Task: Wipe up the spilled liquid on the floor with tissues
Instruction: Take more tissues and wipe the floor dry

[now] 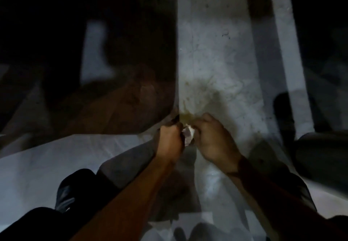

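Note:
The scene is dim. A yellowish-brown spilled liquid (190, 115) stains the pale floor (216, 56) just beyond my hands, with faint streaks fanning away from it. A small crumpled white tissue (188, 134) sits between my two hands, right at the near edge of the stain. My left hand (170, 141) is closed in a fist on the tissue's left side. From the right, my right hand (214, 140) pinches the same tissue with curled fingers. Most of the tissue is hidden by my fingers.
A dark brown mat (122, 90) covers the floor to the left, its corner beside my left hand. My dark shoe (75, 190) is at lower left. Another dark shape (286, 112) stands at right. White paper-like sheets (195, 220) lie near the bottom edge.

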A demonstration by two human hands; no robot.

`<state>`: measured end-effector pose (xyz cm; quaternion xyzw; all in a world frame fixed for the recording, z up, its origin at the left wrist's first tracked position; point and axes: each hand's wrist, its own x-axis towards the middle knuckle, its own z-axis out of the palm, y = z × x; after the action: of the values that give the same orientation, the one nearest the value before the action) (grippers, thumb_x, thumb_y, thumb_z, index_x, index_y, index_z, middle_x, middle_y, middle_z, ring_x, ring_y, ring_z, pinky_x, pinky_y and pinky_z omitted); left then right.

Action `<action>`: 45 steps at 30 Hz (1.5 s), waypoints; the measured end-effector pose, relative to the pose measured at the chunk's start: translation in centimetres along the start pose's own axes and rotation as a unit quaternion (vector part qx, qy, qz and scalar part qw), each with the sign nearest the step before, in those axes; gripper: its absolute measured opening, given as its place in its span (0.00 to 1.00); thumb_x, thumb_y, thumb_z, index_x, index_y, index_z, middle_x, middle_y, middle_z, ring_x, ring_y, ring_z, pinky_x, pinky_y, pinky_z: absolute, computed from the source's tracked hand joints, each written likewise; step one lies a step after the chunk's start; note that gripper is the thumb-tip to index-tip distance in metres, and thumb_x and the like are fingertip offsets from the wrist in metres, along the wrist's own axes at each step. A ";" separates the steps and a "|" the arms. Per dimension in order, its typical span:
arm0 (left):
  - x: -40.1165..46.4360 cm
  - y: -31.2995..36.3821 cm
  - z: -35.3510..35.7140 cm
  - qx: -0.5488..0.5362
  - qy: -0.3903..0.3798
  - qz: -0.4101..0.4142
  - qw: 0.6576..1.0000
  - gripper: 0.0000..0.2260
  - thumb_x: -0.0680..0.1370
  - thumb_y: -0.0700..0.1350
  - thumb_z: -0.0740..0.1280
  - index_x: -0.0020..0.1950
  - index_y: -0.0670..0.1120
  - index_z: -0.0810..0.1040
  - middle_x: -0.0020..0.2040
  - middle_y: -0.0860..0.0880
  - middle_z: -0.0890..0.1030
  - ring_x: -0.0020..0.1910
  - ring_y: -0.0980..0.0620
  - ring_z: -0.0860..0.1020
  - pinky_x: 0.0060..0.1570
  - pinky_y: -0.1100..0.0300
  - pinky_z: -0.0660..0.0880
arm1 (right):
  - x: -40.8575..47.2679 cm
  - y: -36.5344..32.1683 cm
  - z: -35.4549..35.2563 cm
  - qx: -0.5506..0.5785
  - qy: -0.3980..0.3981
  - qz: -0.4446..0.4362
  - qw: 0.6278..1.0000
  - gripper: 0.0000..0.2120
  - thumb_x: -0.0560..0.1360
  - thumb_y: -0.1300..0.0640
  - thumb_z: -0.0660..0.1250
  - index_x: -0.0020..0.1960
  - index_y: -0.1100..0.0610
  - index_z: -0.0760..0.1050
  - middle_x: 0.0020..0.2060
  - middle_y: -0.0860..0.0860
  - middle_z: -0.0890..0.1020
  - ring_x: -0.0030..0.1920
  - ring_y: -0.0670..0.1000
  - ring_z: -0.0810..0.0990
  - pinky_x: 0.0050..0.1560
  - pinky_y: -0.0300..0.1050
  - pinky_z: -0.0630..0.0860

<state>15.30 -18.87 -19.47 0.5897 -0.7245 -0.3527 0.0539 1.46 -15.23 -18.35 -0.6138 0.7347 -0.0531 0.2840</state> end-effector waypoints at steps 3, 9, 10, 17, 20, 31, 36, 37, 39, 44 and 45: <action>-0.7 0.0 0.9 -0.019 -0.022 -0.017 0.999 0.07 0.79 0.38 0.66 0.50 0.41 0.84 0.48 0.44 0.85 0.45 0.47 0.83 0.43 0.68 0.65 | -0.9 -1.8 1.3 -0.059 -0.065 0.014 0.996 0.13 0.79 0.51 0.61 0.61 0.48 0.78 0.62 0.51 0.73 0.59 0.56 0.76 0.61 0.53 0.76; -1.4 -1.2 0.5 -0.184 0.067 -0.107 0.975 0.11 0.73 0.36 0.65 0.52 0.43 0.83 0.49 0.46 0.85 0.51 0.47 0.82 0.58 0.53 0.77 | -2.0 -2.0 3.9 -0.117 -0.047 -0.037 0.991 0.19 0.77 0.50 0.62 0.68 0.49 0.75 0.63 0.54 0.74 0.60 0.59 0.72 0.64 0.55 0.72; -1.5 -1.5 0.1 -0.157 0.088 -0.115 0.977 0.10 0.72 0.35 0.67 0.50 0.42 0.84 0.48 0.44 0.85 0.50 0.43 0.83 0.58 0.50 0.77 | -1.9 -1.8 4.1 -0.108 -0.046 -0.048 0.992 0.18 0.77 0.51 0.59 0.65 0.49 0.77 0.60 0.53 0.76 0.58 0.58 0.73 0.61 0.55 0.75; -0.8 -4.4 -3.7 -0.068 0.089 -0.162 0.980 0.14 0.75 0.37 0.68 0.60 0.41 0.81 0.62 0.40 0.80 0.64 0.39 0.76 0.65 0.54 0.67 | 2.5 -0.3 1.5 -0.001 0.078 0.013 0.997 0.15 0.77 0.57 0.64 0.63 0.48 0.74 0.54 0.57 0.78 0.52 0.62 0.80 0.49 0.58 0.81; -0.3 -4.5 -4.3 -0.065 0.068 -0.136 0.986 0.22 0.76 0.49 0.62 0.63 0.35 0.78 0.64 0.35 0.78 0.66 0.38 0.74 0.66 0.61 0.60 | 5.2 -1.2 1.9 -0.025 0.059 -0.009 0.998 0.12 0.78 0.56 0.62 0.61 0.48 0.75 0.57 0.55 0.73 0.51 0.61 0.79 0.52 0.56 0.81; -0.2 -2.8 -2.5 -0.126 0.046 -0.095 0.986 0.13 0.74 0.40 0.67 0.58 0.43 0.82 0.57 0.43 0.84 0.59 0.44 0.80 0.61 0.59 0.71 | -2.1 0.3 3.9 -0.016 -0.024 -0.111 0.993 0.17 0.75 0.61 0.66 0.62 0.51 0.79 0.51 0.51 0.80 0.52 0.56 0.78 0.53 0.55 0.79; -0.4 -2.7 -1.9 -0.116 0.060 -0.098 0.987 0.13 0.73 0.38 0.66 0.56 0.42 0.82 0.53 0.42 0.84 0.55 0.41 0.81 0.60 0.53 0.74 | -0.2 1.2 1.9 0.075 0.000 -0.015 0.997 0.15 0.80 0.51 0.64 0.64 0.40 0.68 0.57 0.46 0.78 0.53 0.51 0.80 0.49 0.50 0.81; -0.6 -2.6 -1.9 -0.091 0.050 -0.081 0.991 0.13 0.75 0.36 0.66 0.58 0.42 0.82 0.53 0.43 0.84 0.54 0.42 0.81 0.55 0.56 0.74 | 0.2 1.5 2.0 0.029 0.017 -0.002 0.999 0.15 0.79 0.49 0.65 0.64 0.41 0.67 0.58 0.48 0.74 0.54 0.52 0.79 0.50 0.51 0.81; -0.5 -2.5 -1.9 -0.073 0.042 -0.064 0.994 0.13 0.76 0.35 0.66 0.59 0.43 0.81 0.52 0.44 0.84 0.52 0.44 0.81 0.51 0.57 0.73 | 0.5 2.1 1.9 -0.020 0.065 0.051 0.996 0.16 0.78 0.46 0.67 0.63 0.44 0.66 0.58 0.50 0.70 0.55 0.55 0.77 0.49 0.54 0.82; -0.1 -2.0 -1.2 -0.032 0.132 -0.061 0.989 0.11 0.74 0.40 0.70 0.56 0.44 0.81 0.52 0.42 0.85 0.55 0.45 0.80 0.56 0.60 0.71 | -1.9 0.1 2.2 -0.020 0.076 -0.034 0.996 0.14 0.79 0.47 0.60 0.64 0.46 0.72 0.59 0.49 0.73 0.52 0.54 0.78 0.50 0.54 0.80; -0.1 -1.9 -1.2 -0.029 0.104 -0.069 0.992 0.10 0.75 0.41 0.70 0.56 0.44 0.82 0.53 0.43 0.85 0.55 0.45 0.81 0.56 0.62 0.70 | -2.5 -0.7 2.8 -0.051 0.040 -0.053 0.996 0.18 0.79 0.48 0.61 0.69 0.48 0.72 0.63 0.51 0.73 0.56 0.56 0.77 0.55 0.55 0.79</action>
<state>17.53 -19.40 -19.61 0.6698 -0.6624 -0.3128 0.1215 3.66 -12.33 -19.53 -0.6632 0.7135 -0.0548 0.2195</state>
